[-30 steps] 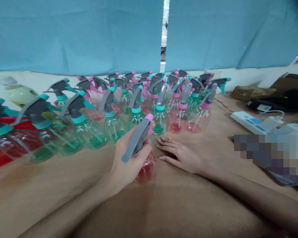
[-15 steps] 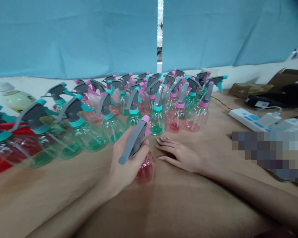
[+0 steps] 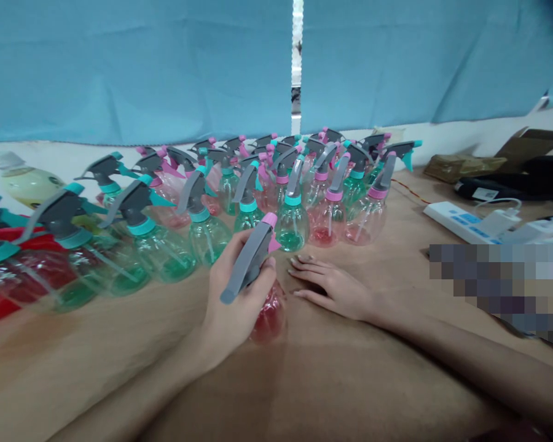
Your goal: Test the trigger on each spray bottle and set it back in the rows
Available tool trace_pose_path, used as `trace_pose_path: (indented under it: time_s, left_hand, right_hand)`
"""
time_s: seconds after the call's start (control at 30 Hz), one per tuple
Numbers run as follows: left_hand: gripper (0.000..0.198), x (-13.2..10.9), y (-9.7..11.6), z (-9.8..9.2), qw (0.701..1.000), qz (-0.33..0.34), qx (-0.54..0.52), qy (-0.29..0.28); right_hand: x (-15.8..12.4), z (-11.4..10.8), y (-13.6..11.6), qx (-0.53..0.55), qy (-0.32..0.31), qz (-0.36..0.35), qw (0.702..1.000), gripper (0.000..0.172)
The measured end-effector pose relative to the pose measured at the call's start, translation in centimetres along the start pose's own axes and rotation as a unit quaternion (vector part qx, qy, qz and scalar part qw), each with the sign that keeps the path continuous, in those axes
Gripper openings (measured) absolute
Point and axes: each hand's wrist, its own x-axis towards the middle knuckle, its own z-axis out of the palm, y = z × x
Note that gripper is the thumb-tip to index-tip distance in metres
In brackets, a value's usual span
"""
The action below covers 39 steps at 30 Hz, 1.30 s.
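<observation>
My left hand is wrapped round the neck of a spray bottle with a clear reddish-pink body, a grey trigger head and a pink nozzle. The bottle stands on the wooden table, its collar hidden by my fingers. To its right, my right hand lies flat on the wood, palm down, fingers stretched, touching no bottle. Just beyond the hands stand a green spray bottle with a turquoise collar and a pink spray bottle with a pink collar.
Several more green and pink spray bottles fill the table's back and left. A yellowish bottle and something red are at far left. On the right are a white power strip, a cardboard box and a blurred-out patch. A blue cloth hangs behind.
Almost nothing differs. My left hand keeps its hold on the spray bottle, and my right hand stays flat on the table.
</observation>
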Motion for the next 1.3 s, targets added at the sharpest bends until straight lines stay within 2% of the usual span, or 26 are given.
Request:
trace_pose_path:
  time_s: [0.3, 0.47, 0.77, 1.07, 1.3]
  left_hand:
    - [0.025, 0.1, -0.2, -0.1, 1.000, -0.001, -0.002, -0.013]
    - [0.031, 0.2, -0.3, -0.3, 0.999, -0.006, -0.021, -0.043]
    - [0.021, 0.8, 0.4, -0.7, 0.997, 0.023, 0.009, -0.076]
    - [0.010, 0.6, -0.3, -0.9, 0.997, 0.034, 0.005, -0.070]
    - [0.023, 0.4, -0.7, -0.6, 0.998, 0.024, -0.019, -0.050]
  right_hand:
    - [0.0, 0.0, 0.0, 0.007, 0.001, 0.002, 1.000, 0.048]
    - [0.0, -0.1, -0.1, 0.002, -0.001, 0.004, 1.000, 0.050]
    - [0.0, 0.0, -0.1, -0.004, -0.001, 0.005, 1.000, 0.051]
    - [0.0, 0.0, 0.0, -0.003, -0.002, 0.006, 1.000, 0.051]
    - [0.1, 0.0, 0.0, 0.007, -0.002, 0.005, 1.000, 0.051]
